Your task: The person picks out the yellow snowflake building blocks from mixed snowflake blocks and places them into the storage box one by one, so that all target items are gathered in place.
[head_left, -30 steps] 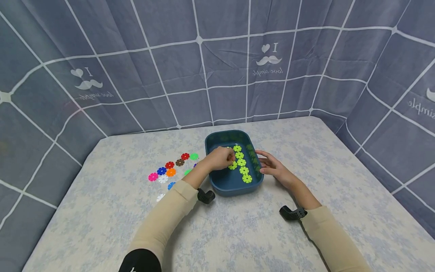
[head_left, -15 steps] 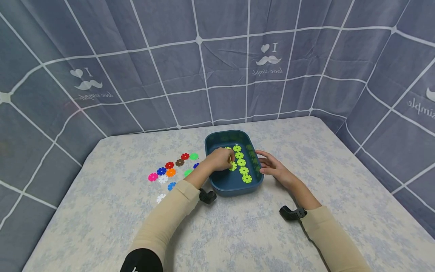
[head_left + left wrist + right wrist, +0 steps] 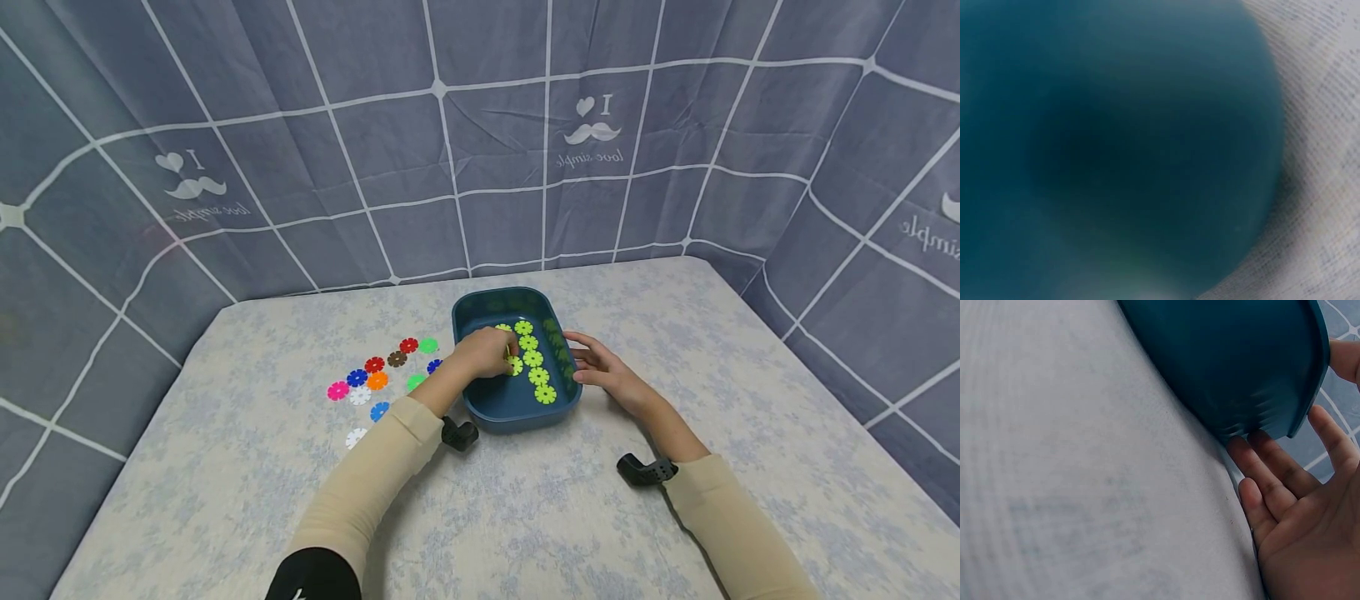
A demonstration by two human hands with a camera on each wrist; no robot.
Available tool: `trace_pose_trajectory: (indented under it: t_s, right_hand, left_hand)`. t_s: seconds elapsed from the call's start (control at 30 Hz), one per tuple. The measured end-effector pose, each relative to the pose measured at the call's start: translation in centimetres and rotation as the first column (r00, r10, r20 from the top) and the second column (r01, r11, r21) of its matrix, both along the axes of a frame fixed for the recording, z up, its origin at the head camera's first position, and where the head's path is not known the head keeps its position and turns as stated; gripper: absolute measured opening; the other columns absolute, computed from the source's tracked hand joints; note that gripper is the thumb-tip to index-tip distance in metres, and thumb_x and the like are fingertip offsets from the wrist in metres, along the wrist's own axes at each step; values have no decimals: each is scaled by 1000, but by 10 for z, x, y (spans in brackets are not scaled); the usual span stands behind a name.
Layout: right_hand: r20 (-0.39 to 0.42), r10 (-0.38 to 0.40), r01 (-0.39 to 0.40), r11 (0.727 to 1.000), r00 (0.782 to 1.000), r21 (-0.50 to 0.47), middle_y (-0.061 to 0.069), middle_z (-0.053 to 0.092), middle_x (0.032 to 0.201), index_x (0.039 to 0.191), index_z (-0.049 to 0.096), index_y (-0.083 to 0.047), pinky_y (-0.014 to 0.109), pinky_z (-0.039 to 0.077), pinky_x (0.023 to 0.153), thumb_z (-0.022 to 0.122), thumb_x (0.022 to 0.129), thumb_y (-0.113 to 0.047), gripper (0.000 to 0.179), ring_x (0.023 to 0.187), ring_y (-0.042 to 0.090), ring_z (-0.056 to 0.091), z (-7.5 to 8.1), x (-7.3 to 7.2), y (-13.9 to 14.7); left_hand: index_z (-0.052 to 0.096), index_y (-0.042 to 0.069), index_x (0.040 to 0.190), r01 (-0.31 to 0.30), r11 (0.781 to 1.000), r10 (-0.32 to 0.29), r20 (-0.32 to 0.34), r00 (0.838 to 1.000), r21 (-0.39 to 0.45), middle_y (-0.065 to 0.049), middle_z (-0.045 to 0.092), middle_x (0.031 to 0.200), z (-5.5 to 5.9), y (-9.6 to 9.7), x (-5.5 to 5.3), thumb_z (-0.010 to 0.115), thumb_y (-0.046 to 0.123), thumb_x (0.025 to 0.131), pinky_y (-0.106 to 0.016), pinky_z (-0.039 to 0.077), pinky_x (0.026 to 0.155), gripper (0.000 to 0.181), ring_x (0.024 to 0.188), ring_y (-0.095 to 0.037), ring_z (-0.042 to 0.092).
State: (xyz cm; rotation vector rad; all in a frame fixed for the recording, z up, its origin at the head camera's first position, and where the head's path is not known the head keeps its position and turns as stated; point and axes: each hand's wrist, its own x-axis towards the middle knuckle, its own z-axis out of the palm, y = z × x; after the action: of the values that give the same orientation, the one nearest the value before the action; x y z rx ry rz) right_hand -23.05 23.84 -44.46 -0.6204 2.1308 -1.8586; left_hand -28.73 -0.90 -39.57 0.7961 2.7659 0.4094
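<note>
My left hand reaches into a dark blue-green bin, its fingers bent down over the bottom. By its fingertips a yellow-green snowflake disc is partly covered; whether the fingers pinch it is hidden. More yellow-green discs lie in a row along the bin's right side. The left wrist view shows only the blurred bin wall. My right hand steadies the bin from the right, fingers loosely extended. In the right wrist view its fingertips touch the bin's outer wall and the thumb meets the rim.
Left of the bin, several loose snowflake discs lie on the table, among them a pink one, an orange one and a brown one. A grey-blue checked curtain hangs behind the pale patterned table.
My left hand and forearm have shifted very slightly to the right inside the bin. The right hand, the bin and the loose discs stay where they were.
</note>
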Motion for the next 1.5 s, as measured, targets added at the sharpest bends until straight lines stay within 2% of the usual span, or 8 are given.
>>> trace_pose_trajectory:
  t_s: [0.17, 0.43, 0.73, 0.83, 0.97, 1.1, 1.33, 1.5]
  right_hand:
    - [-5, -5, 5, 1000, 1000, 4, 30, 31, 149, 155, 21, -8, 49, 39, 101, 55, 97, -8, 67, 131, 47, 38, 0, -1, 0]
    - [-9, 0, 0, 1000, 1000, -6, 30, 31, 149, 155, 20, -7, 32, 43, 96, 56, 97, -10, 68, 130, 47, 38, -1, -1, 1]
    - [-9, 6, -6, 1000, 1000, -7, 29, 29, 150, 155, 20, -7, 41, 40, 100, 55, 97, -10, 68, 132, 47, 36, -1, -2, 1]
    - [-8, 7, -7, 1000, 1000, -9, 29, 29, 150, 155, 20, -8, 34, 42, 97, 55, 97, -10, 68, 132, 46, 36, 0, -2, 1]
    - [-7, 6, -6, 1000, 1000, -2, 29, 29, 150, 155, 20, -8, 40, 41, 100, 55, 97, -10, 68, 132, 46, 36, 0, -2, 0]
    - [-4, 2, -2, 1000, 1000, 4, 29, 29, 150, 155, 20, -8, 46, 39, 101, 55, 97, -11, 67, 132, 46, 37, 0, -2, 0]
    - [1, 9, -9, 1000, 1000, -6, 30, 29, 150, 155, 20, -7, 36, 42, 98, 55, 97, -10, 67, 132, 46, 36, 0, -1, 0]
    - [1, 10, -10, 1000, 1000, -7, 29, 28, 151, 155, 20, -7, 46, 39, 101, 55, 97, -10, 68, 133, 47, 35, -1, -1, 1]
  left_hand:
    - [72, 13, 111, 12, 1000, -13, -17, 1000, -18, 0, 66, 93, 0, 0, 0, 74, 19, 88, -33, 51, 76, 24, 82, -15, 60]
    - [73, 11, 113, 32, 999, -32, -23, 999, -31, -3, 69, 100, 0, 0, 1, 73, 19, 89, -33, 52, 79, 25, 89, -17, 63]
    - [72, 12, 114, 41, 999, -42, -36, 998, -25, -3, 69, 102, 1, -1, 1, 73, 19, 89, -31, 51, 79, 26, 91, -16, 63]
    - [73, 12, 114, 43, 999, -43, -38, 998, -2, -2, 68, 98, 2, -2, 1, 74, 18, 89, -29, 51, 76, 26, 87, -15, 62]
    - [73, 11, 112, 51, 998, -49, -40, 998, 44, -2, 67, 93, 4, -3, 2, 73, 17, 89, -30, 50, 74, 23, 82, -15, 60]
    - [73, 10, 110, 67, 994, -63, -54, 997, 86, -3, 68, 97, 5, -4, 3, 72, 13, 90, -31, 51, 78, 20, 88, -17, 62]
    - [72, 8, 109, 92, 983, -83, -67, 994, 157, -6, 68, 103, 11, -10, 6, 65, 6, 92, -34, 51, 81, 19, 94, -20, 63]
    - [71, 6, 111, 96, 978, -83, -75, 994, 187, -7, 68, 104, 17, -18, 9, 63, 4, 93, -34, 51, 79, 20, 94, -21, 63]
